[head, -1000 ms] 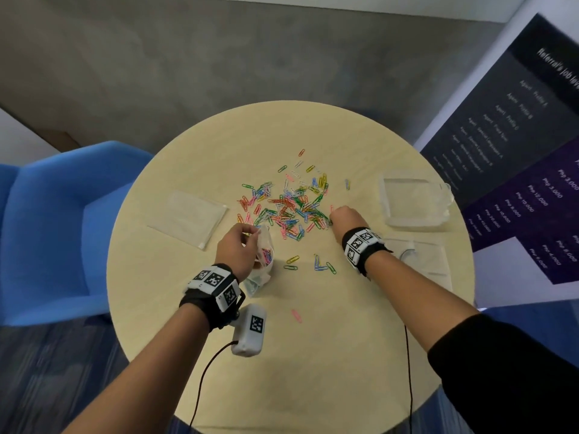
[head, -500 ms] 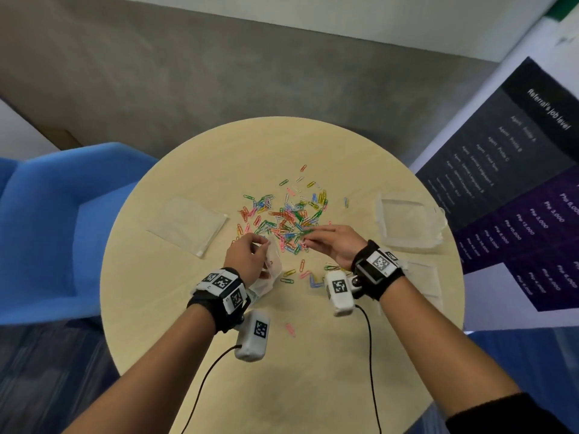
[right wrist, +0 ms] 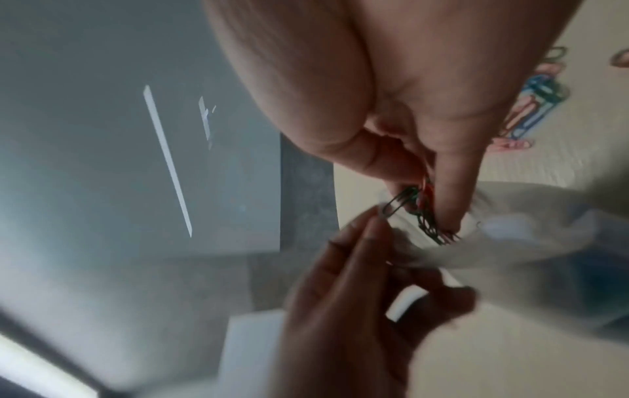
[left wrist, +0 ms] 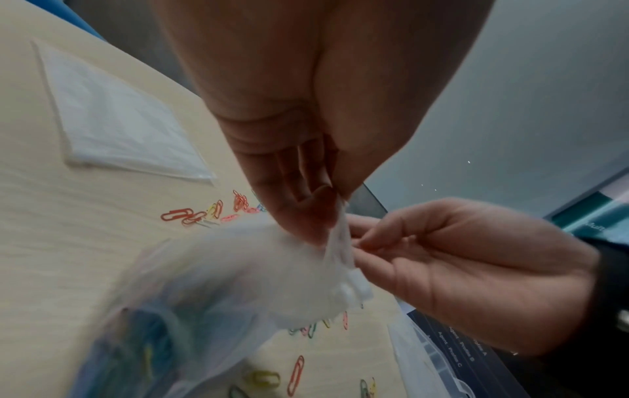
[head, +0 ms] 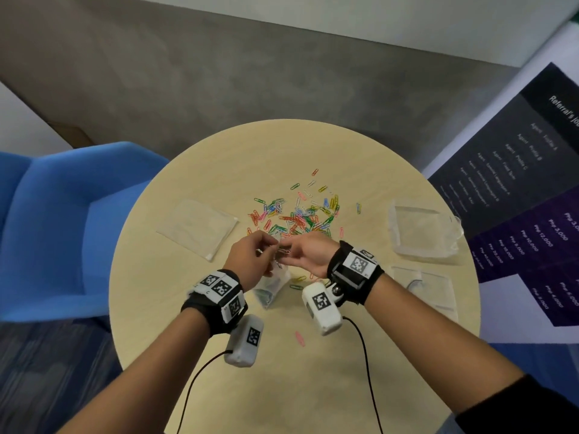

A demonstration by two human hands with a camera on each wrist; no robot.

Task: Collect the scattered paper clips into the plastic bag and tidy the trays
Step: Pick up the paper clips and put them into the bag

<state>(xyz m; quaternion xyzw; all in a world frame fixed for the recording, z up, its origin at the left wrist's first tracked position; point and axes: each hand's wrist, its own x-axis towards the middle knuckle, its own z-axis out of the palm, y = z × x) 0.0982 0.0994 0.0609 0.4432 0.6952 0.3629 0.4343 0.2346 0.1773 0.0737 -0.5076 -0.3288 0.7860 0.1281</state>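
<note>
Over the round wooden table point(head: 219, 386) the two hands met just above the near edge of the scatter. The left hand point(head: 250, 261) pinched the rim of the clear plastic bag point(head: 271, 288) between thumb and fingertips, holding its mouth up while the body of the bag sagged toward the tabletop with a clump of clips already inside. The right hand point(head: 308, 256) was clamped on a small bunch of paper clips point(right wrist: 422, 212), green and red among them, their ends poised right at the bag's opening (the wrist view showed them touching or nearly touching the film; which, I could not tell). Most of the scattered paper clips point(head: 297, 214) still lay in a loose heap beyond the hands, with a few strays nearer, including a pink clip point(head: 299, 338) by itself toward the person. A clear tray point(head: 423, 233) sat to the right and a flat clear lid or sleeve point(head: 197, 227) to the left, both untouched. The likely trouble from here was the limp mouth: held at a single point it could fold shut, so released clips would slide down the outside and scatter again. Tangled clips might also snag the rim and tug the bag from the pinch, spilling what was collected.
</note>
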